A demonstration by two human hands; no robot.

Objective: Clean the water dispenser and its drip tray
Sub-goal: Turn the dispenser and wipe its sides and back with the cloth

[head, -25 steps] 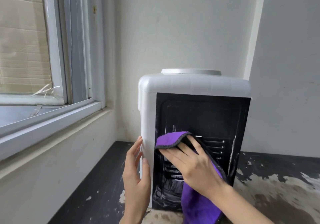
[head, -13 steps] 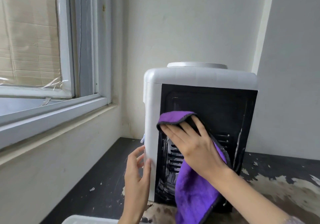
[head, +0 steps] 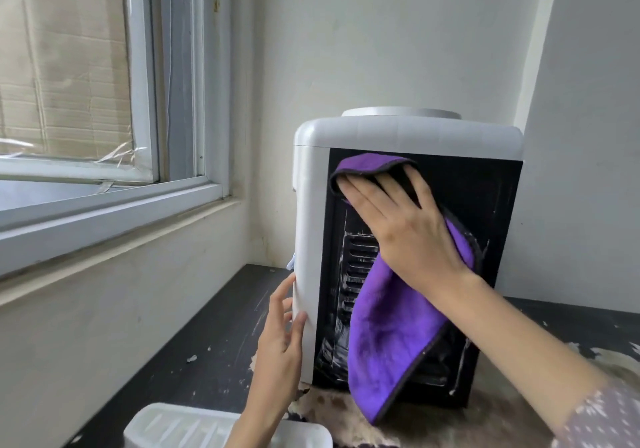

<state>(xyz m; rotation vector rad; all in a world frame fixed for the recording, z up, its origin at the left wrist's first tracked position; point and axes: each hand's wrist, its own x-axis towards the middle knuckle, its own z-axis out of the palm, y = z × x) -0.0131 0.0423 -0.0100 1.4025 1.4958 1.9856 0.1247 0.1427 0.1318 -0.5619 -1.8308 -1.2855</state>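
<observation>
Worn dark countertop (head: 214, 330) in wall corner beneath window (head: 104, 101), water dispenser (head: 408, 136) rear panel facing camera, right hand (head: 398, 226) flat, fingers straight, pressing purple cloth (head: 391, 340) on panel, left hand (head: 280, 336) open, fingers resting on white side, drip tray (head: 180, 427) in foreground

A white-framed window (head: 145, 94) fills the 10 o'clock area, cardboard (head: 62, 66) behind its glass. Pale walls (head: 381, 39) meet at 12 o'clock. The dark surface (head: 221, 343), scuffed and paint-flecked, spreads toward 6 o'clock.
</observation>
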